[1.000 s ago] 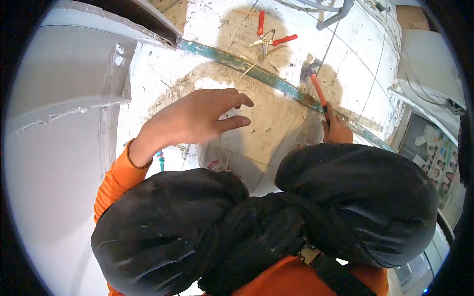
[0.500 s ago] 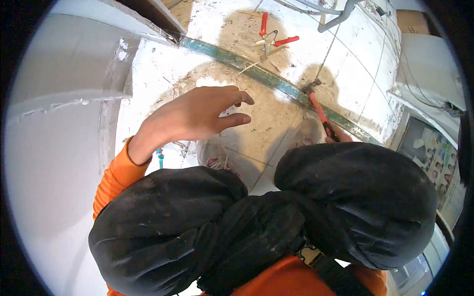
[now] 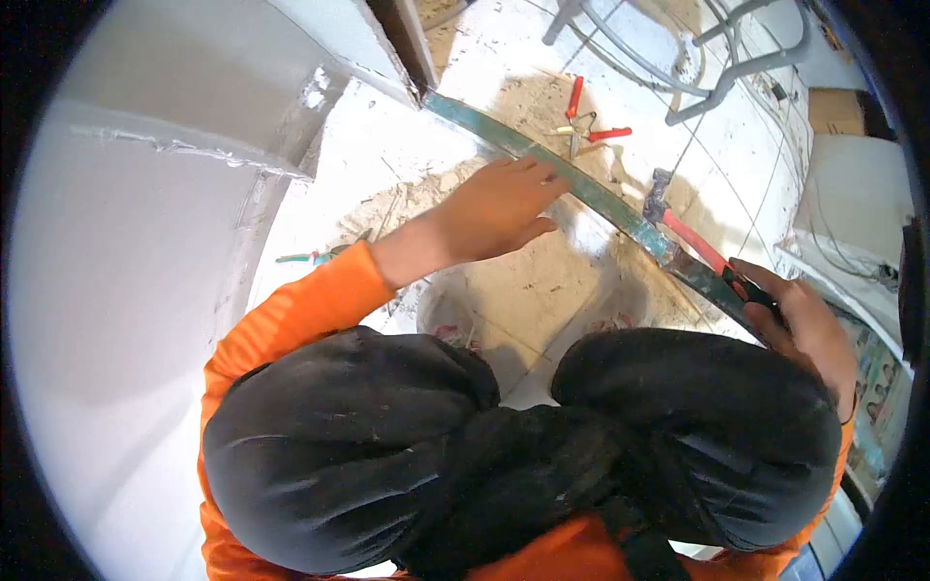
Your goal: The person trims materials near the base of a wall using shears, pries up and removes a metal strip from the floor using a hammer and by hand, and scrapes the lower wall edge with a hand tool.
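A long green metal strip (image 3: 605,202) crosses the dusty floor diagonally. My right hand (image 3: 799,320) is wrapped round the black grip of a hammer (image 3: 696,242) with a red handle, whose dark head rests over the floor just beyond the strip. Fingers slightly bent and apart, my left hand (image 3: 504,208) reaches to the near edge of the strip; nothing shows in it. Beyond the strip lie red-handled pliers (image 3: 584,126), spread open. Another tool with teal handles (image 3: 315,257) lies on the floor left of my left forearm.
A grey tubular metal frame (image 3: 722,87) stands at the upper right, near cables. A cardboard box (image 3: 836,111) sits at the far right. A pale panel (image 3: 194,194) runs along the left side, with a door frame edge (image 3: 402,44) at the strip's far end.
The view has shifted, so the floor items sit further right and lower. My left hand has moved forward to the strip. My right hand, partly hidden before, now shows with the hammer further right.
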The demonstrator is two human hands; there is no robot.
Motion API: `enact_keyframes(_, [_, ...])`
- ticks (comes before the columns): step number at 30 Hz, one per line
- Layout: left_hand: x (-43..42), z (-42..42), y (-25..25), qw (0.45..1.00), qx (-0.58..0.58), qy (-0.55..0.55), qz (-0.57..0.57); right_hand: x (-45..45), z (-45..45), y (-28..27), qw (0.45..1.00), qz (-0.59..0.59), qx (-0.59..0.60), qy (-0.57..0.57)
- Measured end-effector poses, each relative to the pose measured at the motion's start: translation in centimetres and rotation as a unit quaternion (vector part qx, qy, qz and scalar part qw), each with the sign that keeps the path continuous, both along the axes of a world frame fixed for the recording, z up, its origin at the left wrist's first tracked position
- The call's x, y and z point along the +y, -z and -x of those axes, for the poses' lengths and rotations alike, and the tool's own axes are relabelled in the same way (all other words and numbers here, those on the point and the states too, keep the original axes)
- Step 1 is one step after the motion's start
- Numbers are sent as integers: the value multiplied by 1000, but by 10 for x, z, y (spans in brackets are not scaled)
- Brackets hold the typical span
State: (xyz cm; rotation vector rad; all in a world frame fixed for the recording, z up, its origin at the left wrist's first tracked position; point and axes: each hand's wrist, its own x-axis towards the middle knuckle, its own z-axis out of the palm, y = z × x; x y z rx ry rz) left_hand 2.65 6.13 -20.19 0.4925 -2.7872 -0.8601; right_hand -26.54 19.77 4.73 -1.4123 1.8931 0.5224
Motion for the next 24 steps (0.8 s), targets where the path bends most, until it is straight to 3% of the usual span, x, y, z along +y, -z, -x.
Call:
enact_keyframes(7, [-4, 43, 41, 975, 61, -24, 214, -13, -9, -22, 997, -8, 13, -71])
enact_keyframes(11, [-2, 61, 52, 981, 20, -18, 194, -21, -19, -29, 998, -32, 2, -62])
enact_keyframes(12, [-6, 63, 52, 980, 16, -11, 200, -9, -10, -26, 991, 41, 18, -129])
enact_keyframes(15, [-11, 61, 52, 971, 26, -10, 236, -7, -30, -38, 974, 70, 115, -179])
enact_keyframes(16, [-10, 60, 50, 970, 17, -9, 243, -12, -40, -47, 977, 62, 133, -155])
enact_keyframes(19, [-12, 56, 48, 964, 41, -26, 262, -1, -40, -55, 949, 236, 165, -124])
enact_keyframes(23, [-22, 51, 32, 967, 53, -51, 245, 18, -45, -77, 930, 365, -2, 41])
enact_keyframes(24, [-26, 48, 25, 968, 52, -59, 238, 24, -40, -84, 941, 332, -24, 54])
